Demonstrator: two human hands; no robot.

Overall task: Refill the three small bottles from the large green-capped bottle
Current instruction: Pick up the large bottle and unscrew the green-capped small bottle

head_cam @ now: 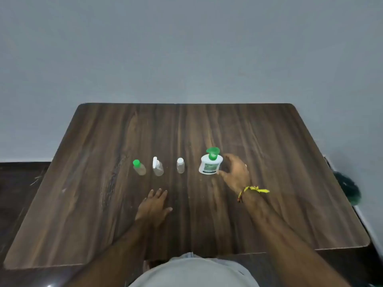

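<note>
The right hand (235, 175), fingers spread wide, reaches the large green-capped bottle (210, 163): probably light, slick plastic, best gripped mid-body.

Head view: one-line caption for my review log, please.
Right hand reaches the large green-capped bottle; left hand rests on the table near three small bottles.

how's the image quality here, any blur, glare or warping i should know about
Head view: dim, soft and compressed; the large green-capped bottle label is unreadable, and the right hand beside it looks motion-smeared. The left hand lies flat. Wide-angle splays the table edges outward. Three small bottles show faint sheen, no harsh glare.
</note>
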